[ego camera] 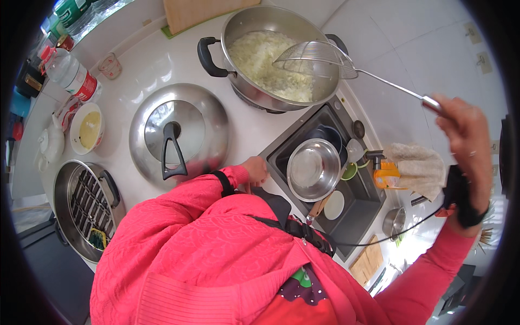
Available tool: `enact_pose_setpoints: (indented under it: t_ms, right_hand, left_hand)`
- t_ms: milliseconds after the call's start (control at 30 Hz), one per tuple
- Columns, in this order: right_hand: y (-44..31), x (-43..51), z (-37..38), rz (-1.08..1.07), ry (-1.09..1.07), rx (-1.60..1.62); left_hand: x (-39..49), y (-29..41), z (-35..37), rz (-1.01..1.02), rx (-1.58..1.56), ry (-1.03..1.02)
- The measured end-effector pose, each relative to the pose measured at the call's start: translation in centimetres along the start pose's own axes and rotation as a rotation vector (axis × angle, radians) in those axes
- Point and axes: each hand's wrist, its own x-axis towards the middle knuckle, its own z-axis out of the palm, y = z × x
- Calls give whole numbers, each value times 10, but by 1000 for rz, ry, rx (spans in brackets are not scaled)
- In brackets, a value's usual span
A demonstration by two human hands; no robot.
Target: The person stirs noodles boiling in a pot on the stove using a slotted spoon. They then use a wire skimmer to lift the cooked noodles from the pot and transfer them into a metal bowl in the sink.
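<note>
My right hand (467, 126) grips the handle of a wire-mesh skimmer (313, 53), out at the right and raised. The skimmer's basket lies over the wide steel pot (276, 97) and looks bare of food. Inside the pot is pale, finely chopped food (264, 61), white to light green. My left hand (256, 170) is low at the counter's front, close to my body and the sink corner. Its fingers are partly hidden, and nothing shows in them. A domed steel lid (178, 111) with a black loop handle rests on the counter left of the pot.
The grey sink (357, 215) holds a steel bowl (313, 170) and other dishes. At the left are a steel steamer pot (61, 183), a bowl of yellowish liquid (90, 130), a teapot (53, 140) and a water bottle (73, 75). A cloth (420, 164) hangs beyond the sink.
</note>
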Motion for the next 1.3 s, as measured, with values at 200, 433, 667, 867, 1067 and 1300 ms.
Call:
enact_pose_setpoints:
  t_ms: [200, 433, 667, 867, 1067, 1300]
  right_hand:
    - [11, 61, -60, 58, -330, 399]
    - [-9, 94, -18, -604, -15, 31]
    - [-58, 23, 80, -154, 69, -348]
    - [-57, -21, 77, -48, 177, -208]
    - [-61, 33, 76, -6, 202, -260]
    - [-80, 88, 116, -21, 130, -312]
  left_hand:
    - [1, -1, 0, -14, -26, -18]
    - [7, -6, 2, 33, 32, 13]
    - [20, -20, 3, 271, 213, 74]
    - [5, -5, 1, 9, -35, 21]
    - [-6, 6, -1, 11, -5, 0]
    - [-4, 5, -1, -58, -60, -40]
